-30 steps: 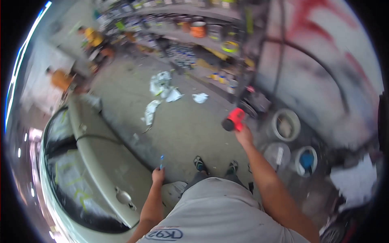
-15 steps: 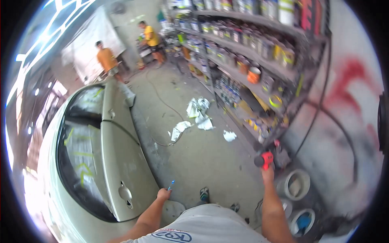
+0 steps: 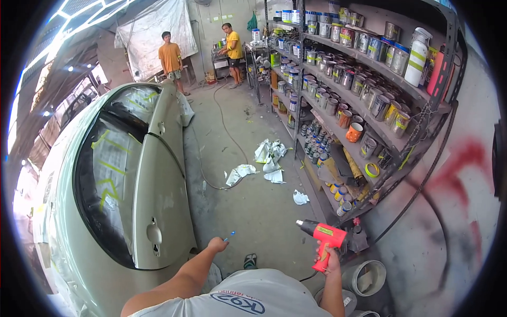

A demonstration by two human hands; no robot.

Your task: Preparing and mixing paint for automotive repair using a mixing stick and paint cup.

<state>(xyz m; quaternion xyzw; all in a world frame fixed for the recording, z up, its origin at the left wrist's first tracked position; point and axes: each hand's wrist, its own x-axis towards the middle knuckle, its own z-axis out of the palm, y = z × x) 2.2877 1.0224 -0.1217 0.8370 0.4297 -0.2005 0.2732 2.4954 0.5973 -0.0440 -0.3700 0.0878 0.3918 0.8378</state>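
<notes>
In my right hand (image 3: 328,261) is a red heat gun (image 3: 331,235), gripped round its handle. Its dark nozzle with a metal tip points left, over the floor. My left hand (image 3: 217,244) is closed round a small, slim blue tool (image 3: 232,234), held out beside the car; its exact kind is too small to make out. To the left stands a pale green-beige car (image 3: 124,285) with masking paper and yellow-green tape over its windows. The car's door handle (image 3: 155,236) lies left of my left hand, which is apart from it.
Shelves (image 3: 338,45) full of paint cans line the right side. Crumpled paper (image 3: 271,152) and a long hose (image 3: 228,127) lie on the floor. Buckets (image 3: 368,278) stand beside my right arm. Two people (image 3: 170,58) are at the far end, one near a small table.
The heat gun has come up and turned its nozzle to the left. My left hand sits slightly higher in view. The view has shifted, showing more of the far wall.
</notes>
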